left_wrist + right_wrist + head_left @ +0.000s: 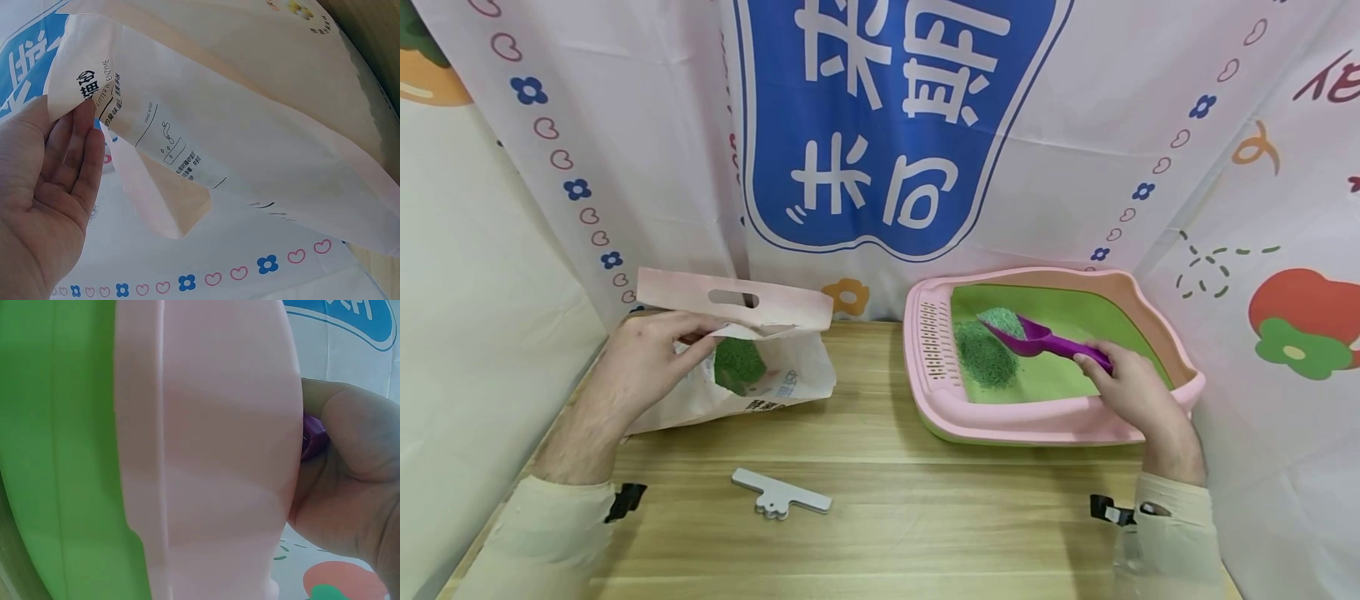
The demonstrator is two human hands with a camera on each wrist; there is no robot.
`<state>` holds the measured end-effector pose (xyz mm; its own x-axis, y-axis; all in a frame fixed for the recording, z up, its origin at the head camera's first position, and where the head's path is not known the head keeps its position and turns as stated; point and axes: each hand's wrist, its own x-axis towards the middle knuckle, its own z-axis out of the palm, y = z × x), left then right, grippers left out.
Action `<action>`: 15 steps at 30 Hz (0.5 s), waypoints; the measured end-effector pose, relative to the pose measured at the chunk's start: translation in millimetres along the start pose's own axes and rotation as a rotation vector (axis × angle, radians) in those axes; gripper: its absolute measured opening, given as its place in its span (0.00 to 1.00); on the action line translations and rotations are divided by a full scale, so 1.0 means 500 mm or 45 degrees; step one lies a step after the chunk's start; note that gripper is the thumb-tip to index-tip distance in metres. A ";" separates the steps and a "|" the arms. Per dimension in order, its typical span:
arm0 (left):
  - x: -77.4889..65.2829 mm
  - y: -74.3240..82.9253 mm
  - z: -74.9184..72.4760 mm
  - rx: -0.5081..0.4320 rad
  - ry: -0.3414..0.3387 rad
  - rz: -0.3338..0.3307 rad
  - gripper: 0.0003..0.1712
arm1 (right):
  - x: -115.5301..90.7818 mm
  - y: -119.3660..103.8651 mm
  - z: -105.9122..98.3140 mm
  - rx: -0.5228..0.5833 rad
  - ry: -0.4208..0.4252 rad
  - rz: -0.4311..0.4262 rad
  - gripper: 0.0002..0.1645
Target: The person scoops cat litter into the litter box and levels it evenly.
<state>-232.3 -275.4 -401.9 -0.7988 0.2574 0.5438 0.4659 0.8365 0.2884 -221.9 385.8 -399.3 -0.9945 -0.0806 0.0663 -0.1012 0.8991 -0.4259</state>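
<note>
My left hand [643,358] pinches the top edge of a white paper cat litter bag [250,144], which stands on the table's left side. Through its mouth, green litter [739,365] shows inside. On the right my right hand [1131,383] grips the handle of a purple scoop [1037,340] heaped with green litter. The scoop's bowl is over a pile of green litter [988,357] on the green floor of a pink-rimmed litter box [1000,421]. In the right wrist view the box wall hides most of the scoop and the fingertips.
A light grey clip [781,493] lies on the wooden table [917,508] in front of the bag. Behind stands a printed cloth backdrop [662,125], close to the back of the bag and box. The box's left end has a slotted grid.
</note>
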 end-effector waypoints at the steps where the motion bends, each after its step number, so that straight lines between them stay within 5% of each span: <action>1: 0.000 0.000 0.000 -0.001 0.001 0.000 0.11 | 0.000 0.000 -0.001 -0.006 -0.002 -0.002 0.25; 15: 0.001 -0.004 0.005 -0.017 0.004 -0.001 0.11 | -0.004 -0.015 -0.011 -0.039 -0.037 0.016 0.22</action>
<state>-234.3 -275.7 -404.1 -0.7980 0.2553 0.5459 0.4704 0.8300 0.2995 -219.2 381.6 -391.3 -0.9961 -0.0817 0.0345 -0.0887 0.9128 -0.3986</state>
